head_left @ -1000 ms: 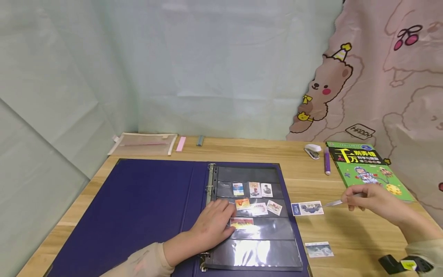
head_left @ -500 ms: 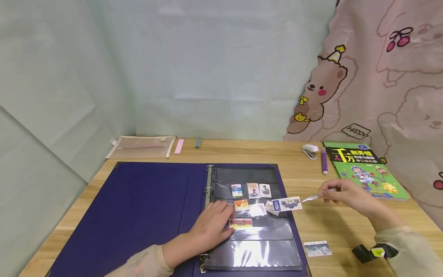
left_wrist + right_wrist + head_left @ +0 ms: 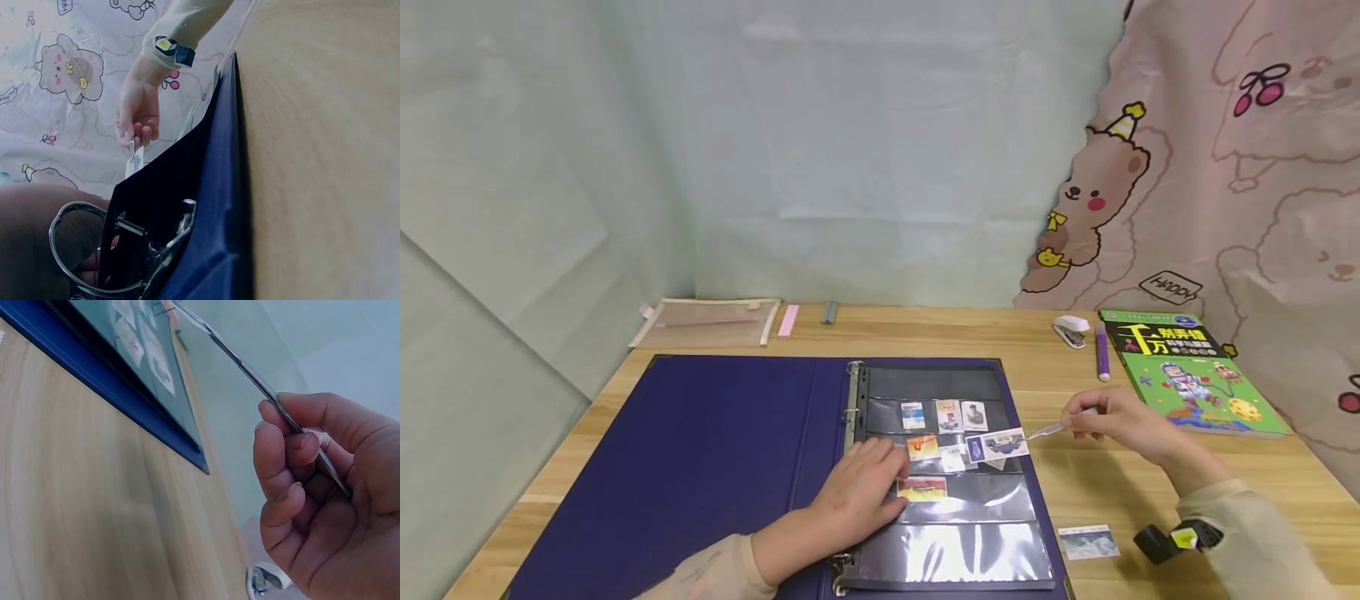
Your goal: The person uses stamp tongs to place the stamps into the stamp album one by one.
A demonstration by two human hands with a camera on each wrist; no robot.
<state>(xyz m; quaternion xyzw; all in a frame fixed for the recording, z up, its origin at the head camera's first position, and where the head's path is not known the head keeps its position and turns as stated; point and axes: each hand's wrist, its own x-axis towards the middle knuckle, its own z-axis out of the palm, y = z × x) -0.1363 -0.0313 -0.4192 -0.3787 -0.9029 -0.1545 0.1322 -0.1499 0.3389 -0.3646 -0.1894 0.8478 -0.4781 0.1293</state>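
Note:
My right hand [image 3: 1112, 423] pinches metal tweezers [image 3: 240, 364] between thumb and fingers. From the tweezer tips extends a wide stamp [image 3: 997, 447] with a blue left panel, over the right part of the album page [image 3: 940, 546], overlapping two smaller stamps in the third strip. My left hand [image 3: 863, 490] rests on the page's left side near the rings, fingers relaxed and partly covering the third and fourth strips. Beside its fingertips lie an orange stamp [image 3: 923, 448] and a red-yellow stamp [image 3: 922, 489]. Three stamps, among them a blue one [image 3: 913, 415], sit in the second strip.
The open blue binder [image 3: 700, 450] covers much of the wooden table. A grey stamp [image 3: 1089, 542] lies right of it. Farther back are a stapler [image 3: 1071, 330], a purple marker [image 3: 1102, 353], a green book [image 3: 1198, 387], a mesh pouch [image 3: 707, 322] and a pink strip [image 3: 787, 321].
My right hand has moved left with the tweezers, carrying the wide stamp from the table at the binder's right edge over the page's third strip. My left hand stays in place.

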